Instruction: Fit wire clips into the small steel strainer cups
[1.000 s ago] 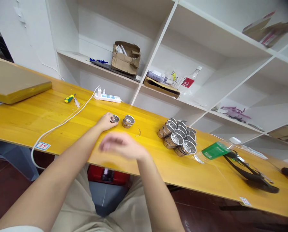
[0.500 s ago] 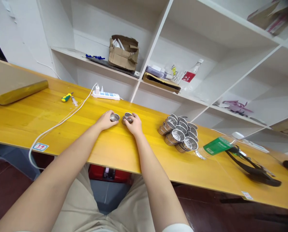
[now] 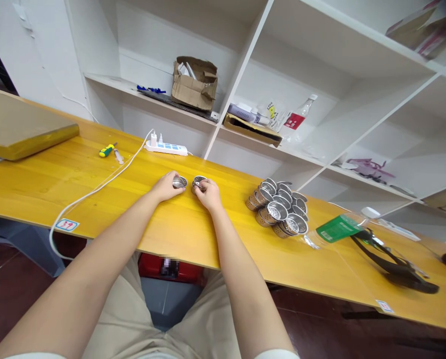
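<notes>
On the yellow table, my left hand (image 3: 167, 186) is curled round a small metal tea strainer (image 3: 179, 182) with its mouth facing up. Just to the right, my right hand (image 3: 208, 193) has thumb and fingers pinched at the near rim of a second tea strainer (image 3: 199, 180). A small shiny part shows at those fingertips, too small to make out. The two strainers stand a short way apart. Farther right is a cluster of several perforated metal strainers (image 3: 281, 200), some stacked inside each other.
A green-labelled bottle (image 3: 338, 228) lies beside the strainers, with a black strap (image 3: 390, 264) beyond. Behind my hands is a white power strip (image 3: 167, 148), its cable running left. A screwdriver (image 3: 106, 150) and a flat cardboard box (image 3: 28, 127) lie left. White shelves (image 3: 278, 134) back the table.
My right hand's fingers have shifted slightly at the rim of its strainer, from lying over it to a tighter pinch. My left hand keeps its hold. The view has tilted slightly.
</notes>
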Available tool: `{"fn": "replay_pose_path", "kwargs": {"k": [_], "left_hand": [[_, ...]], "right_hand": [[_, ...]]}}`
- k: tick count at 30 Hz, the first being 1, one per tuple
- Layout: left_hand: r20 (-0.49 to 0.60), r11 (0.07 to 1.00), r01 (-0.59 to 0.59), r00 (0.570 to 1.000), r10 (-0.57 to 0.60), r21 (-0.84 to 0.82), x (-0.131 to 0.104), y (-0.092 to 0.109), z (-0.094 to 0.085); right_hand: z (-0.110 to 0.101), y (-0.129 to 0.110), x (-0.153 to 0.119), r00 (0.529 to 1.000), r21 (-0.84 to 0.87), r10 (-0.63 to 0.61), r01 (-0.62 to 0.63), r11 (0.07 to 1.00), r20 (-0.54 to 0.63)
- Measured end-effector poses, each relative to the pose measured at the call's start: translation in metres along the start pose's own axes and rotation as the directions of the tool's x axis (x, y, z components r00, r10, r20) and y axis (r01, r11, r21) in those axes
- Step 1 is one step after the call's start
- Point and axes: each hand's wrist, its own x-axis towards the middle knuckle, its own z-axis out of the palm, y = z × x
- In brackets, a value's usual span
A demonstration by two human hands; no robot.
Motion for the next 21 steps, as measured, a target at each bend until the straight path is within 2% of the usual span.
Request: {"fn": "replay_pose_path", "kwargs": {"k": [6,10,12,14,17,19,21], "left_hand": [[-0.004,1.0,-0.001,1.0,0.001,0.018,-0.001,0.001,0.0],[-0.109,1.0,-0.008,0.994,0.008,0.002,-0.001,0.004,-0.005],[-0.19,0.998,-0.064,0.98,0.063,0.003,-0.003,0.009,-0.009],[-0.219,0.982,-0.184,0.957,0.189,0.042,-0.006,0.019,-0.012],[-0.14,0.917,-0.386,0.907,0.396,0.096,-0.013,0.039,-0.012],[-0.065,0.89,-0.443,0.89,0.451,0.108,-0.016,0.051,-0.008],[-0.01,0.885,-0.45,0.891,0.455,0.121,-0.018,0.057,-0.005]], "right_hand": [[-0.001,-0.006,-0.001,1.0,0.054,-0.005,0.005,0.999,0.008],[-0.016,-0.013,-0.003,0.99,0.064,0.006,0.004,0.998,-0.143],[-0.022,-0.018,-0.005,0.973,0.066,0.034,-0.02,0.998,-0.227],[-0.024,-0.024,-0.006,0.966,0.11,0.052,-0.025,0.994,-0.251],[-0.022,-0.034,-0.008,0.976,0.166,0.05,-0.015,0.986,-0.211],[-0.019,-0.04,-0.009,0.984,0.153,0.035,-0.009,0.988,-0.173],[-0.017,-0.043,-0.009,0.99,0.137,0.027,-0.008,0.991,-0.141]]}}
